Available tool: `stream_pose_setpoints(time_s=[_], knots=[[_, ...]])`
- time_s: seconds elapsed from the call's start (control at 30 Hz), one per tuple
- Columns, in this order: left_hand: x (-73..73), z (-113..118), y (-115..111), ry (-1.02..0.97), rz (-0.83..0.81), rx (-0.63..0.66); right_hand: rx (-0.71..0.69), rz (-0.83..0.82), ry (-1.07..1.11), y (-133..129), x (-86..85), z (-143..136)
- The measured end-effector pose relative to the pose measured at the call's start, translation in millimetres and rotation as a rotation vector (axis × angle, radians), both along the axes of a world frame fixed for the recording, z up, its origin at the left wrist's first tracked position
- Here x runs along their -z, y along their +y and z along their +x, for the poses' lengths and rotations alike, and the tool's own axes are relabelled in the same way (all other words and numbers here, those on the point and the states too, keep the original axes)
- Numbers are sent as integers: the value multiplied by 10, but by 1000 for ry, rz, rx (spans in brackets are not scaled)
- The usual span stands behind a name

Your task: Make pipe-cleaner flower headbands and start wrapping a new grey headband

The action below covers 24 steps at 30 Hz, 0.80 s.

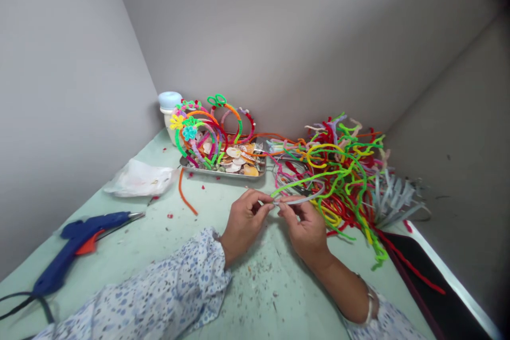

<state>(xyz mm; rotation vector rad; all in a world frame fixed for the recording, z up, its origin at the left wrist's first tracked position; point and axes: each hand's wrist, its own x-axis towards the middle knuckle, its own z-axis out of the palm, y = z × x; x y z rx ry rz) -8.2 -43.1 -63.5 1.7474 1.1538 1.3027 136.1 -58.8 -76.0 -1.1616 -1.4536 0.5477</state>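
Note:
My left hand point(245, 223) and my right hand point(308, 231) meet fingertip to fingertip above the middle of the table. A pale grey headband point(314, 195) curves out from behind my right fingers, which are closed on it near one end. From that same end a lime-green pipe cleaner point(297, 181) runs off to the right, toward the pile. The thumb and index finger of my left hand pinch where the pipe cleaner meets the band. Fingertips partly hide that joint.
Pipe cleaners point(342, 170) are heaped at right, beside more grey bands point(398, 196). A metal tray point(227, 172) holds shells and several wrapped headbands point(239, 122). A blue glue gun point(74, 252), plastic bag point(139, 179), orange pipe cleaner point(183, 195) and white bottle point(169, 109) are at left.

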Motion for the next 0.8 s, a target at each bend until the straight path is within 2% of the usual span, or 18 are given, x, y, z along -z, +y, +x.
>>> stream_pose_setpoints(time_s=[0.5,0.8], knots=[[14,-2,2,-23,38,-46,-8,-20,36,2,-9,-3],[26,-10,11,-2,50,-30,-22,-15,45,7,-13,12]])
